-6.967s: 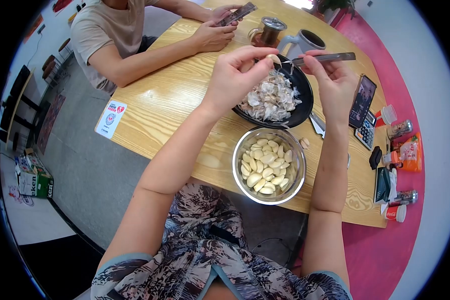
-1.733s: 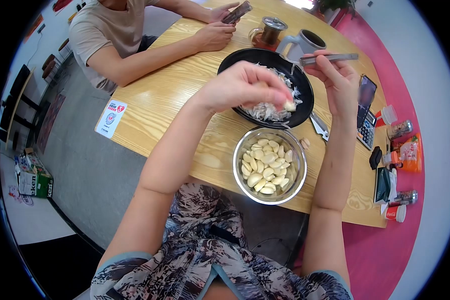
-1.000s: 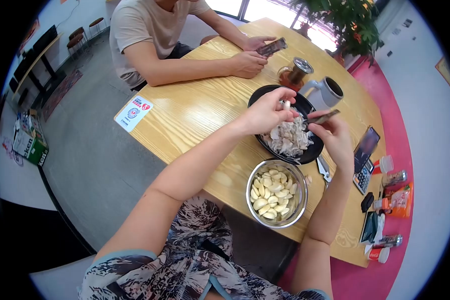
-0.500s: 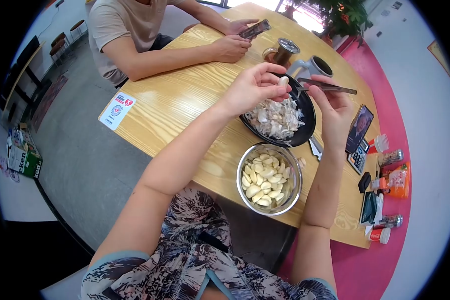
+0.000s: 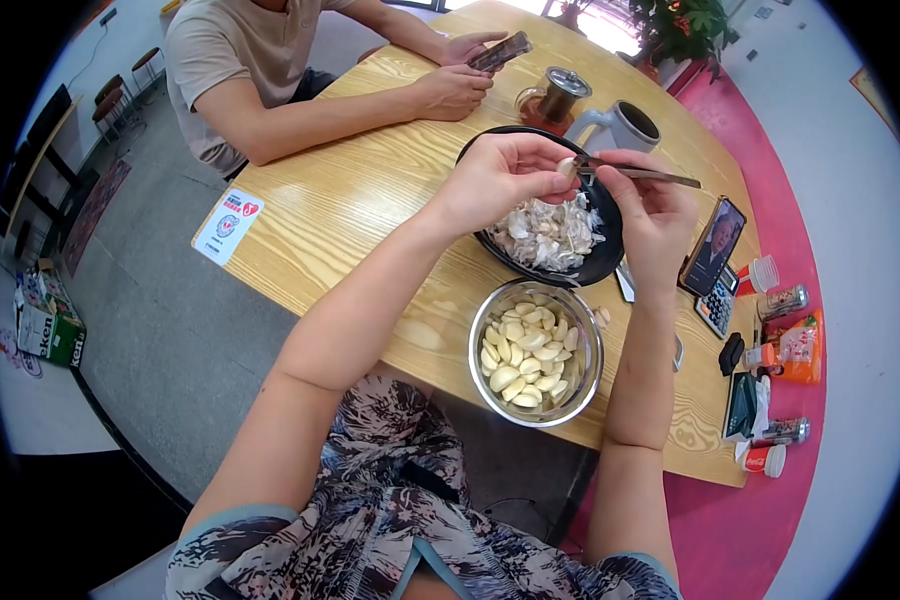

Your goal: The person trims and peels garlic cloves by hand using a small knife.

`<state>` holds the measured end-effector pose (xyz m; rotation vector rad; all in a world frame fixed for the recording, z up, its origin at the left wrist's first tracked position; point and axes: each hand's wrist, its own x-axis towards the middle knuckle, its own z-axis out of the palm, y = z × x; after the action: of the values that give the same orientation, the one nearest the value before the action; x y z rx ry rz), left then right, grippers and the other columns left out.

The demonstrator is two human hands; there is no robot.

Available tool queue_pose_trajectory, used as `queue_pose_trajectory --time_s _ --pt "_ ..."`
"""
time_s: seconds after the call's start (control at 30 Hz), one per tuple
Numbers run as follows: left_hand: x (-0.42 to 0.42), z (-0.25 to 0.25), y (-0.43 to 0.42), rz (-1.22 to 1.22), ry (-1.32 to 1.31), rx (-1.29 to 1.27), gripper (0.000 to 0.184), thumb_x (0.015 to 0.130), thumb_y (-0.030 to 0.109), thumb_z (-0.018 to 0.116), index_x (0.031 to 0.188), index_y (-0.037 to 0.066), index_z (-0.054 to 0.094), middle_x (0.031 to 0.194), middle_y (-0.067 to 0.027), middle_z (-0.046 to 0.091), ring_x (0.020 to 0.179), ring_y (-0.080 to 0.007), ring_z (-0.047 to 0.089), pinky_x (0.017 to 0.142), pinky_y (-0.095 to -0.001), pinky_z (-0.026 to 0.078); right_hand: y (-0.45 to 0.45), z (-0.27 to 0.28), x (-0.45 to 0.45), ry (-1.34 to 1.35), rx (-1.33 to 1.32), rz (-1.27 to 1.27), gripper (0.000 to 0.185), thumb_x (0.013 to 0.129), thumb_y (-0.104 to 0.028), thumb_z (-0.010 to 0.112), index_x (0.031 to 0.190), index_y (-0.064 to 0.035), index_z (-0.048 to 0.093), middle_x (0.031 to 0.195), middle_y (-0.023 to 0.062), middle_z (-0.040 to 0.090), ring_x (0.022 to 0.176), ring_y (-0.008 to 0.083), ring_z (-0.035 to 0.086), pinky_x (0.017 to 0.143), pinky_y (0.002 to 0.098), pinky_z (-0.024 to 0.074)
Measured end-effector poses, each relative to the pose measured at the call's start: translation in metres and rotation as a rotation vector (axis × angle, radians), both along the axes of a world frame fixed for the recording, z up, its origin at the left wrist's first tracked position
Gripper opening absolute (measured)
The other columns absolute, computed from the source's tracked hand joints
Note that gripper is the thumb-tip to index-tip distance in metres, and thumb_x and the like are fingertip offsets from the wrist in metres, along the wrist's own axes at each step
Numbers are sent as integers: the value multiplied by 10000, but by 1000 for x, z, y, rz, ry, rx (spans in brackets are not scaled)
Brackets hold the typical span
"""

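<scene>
Between the fingertips of my left hand (image 5: 510, 182) is a garlic clove (image 5: 567, 168), held above a black pan (image 5: 607, 250). My right hand (image 5: 650, 205) pinches metal tweezers (image 5: 645, 175), whose tips reach the clove. Papery garlic skins (image 5: 550, 235) lie heaped in the pan. Nearer to me, a steel bowl (image 5: 478, 385) holds several peeled cloves (image 5: 526, 350). Unpeeled garlic (image 5: 601, 316) sits on the table just right of the bowl. Scissors (image 5: 625, 280) are partly hidden behind my right wrist.
Across the wooden table (image 5: 370, 160), another person (image 5: 260, 80) holds a phone (image 5: 501, 52). A glass teapot (image 5: 560, 95) and grey mug (image 5: 625, 127) stand behind the pan. At right are a propped phone (image 5: 715, 245), a calculator (image 5: 716, 304), cups, jars and an orange packet (image 5: 799, 348).
The view has swung and shifted. My left hand has risen from the skins in the pan and now holds a clove; the tweezers in my right hand have come to it.
</scene>
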<state>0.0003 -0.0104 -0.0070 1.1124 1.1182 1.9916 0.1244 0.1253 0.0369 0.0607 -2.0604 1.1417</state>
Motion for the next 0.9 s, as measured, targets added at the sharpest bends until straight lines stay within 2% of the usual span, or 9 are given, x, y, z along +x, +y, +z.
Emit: queue_pose_trajectory --time_s 0.13,0.2,0.33,0.53,0.77,0.9 --pt "2 -2 2 -53 -77 -7 251 898 48 611 1124 -53 569 993 -160 676 930 -219 677 811 -291 565 0 0 1 4 14 -24 119 830 47 654 949 45 658 907 76 677 819 122 632 758 238 502" --pt "0 -4 3 -69 -148 -6 251 896 44 612 1124 -50 564 1004 -163 672 936 -228 677 816 -293 566 0 5 4 -10 -209 110 116 823 43 665 939 50 658 899 82 679 809 124 633 737 232 502" --pt "-1 -4 1 -156 -307 16 249 892 34 612 1126 -31 555 1035 -164 661 963 -247 671 845 -299 565 3 9 7 -53 -193 113 119 823 33 669 941 49 658 894 86 680 803 125 638 728 229 506" --pt "-11 -10 3 -278 -381 67 234 901 66 610 1124 10 565 1082 -143 647 1014 -240 650 871 -297 558 10 8 5 -61 -313 123 115 835 6 666 947 30 667 875 83 684 777 123 644 733 231 516" --pt "-20 -10 2 -146 -429 130 210 921 113 595 1109 20 586 1134 -114 629 1003 -174 636 861 -268 555 27 10 8 -28 -271 90 129 827 -12 678 951 22 676 862 80 689 755 134 651 724 240 519" --pt "-23 -10 0 -79 -399 100 271 919 116 600 1170 17 580 1115 -104 635 972 -138 636 842 -260 551 33 -2 -1 -235 -196 32 133 813 -28 681 937 18 674 842 68 687 754 122 639 708 233 494"
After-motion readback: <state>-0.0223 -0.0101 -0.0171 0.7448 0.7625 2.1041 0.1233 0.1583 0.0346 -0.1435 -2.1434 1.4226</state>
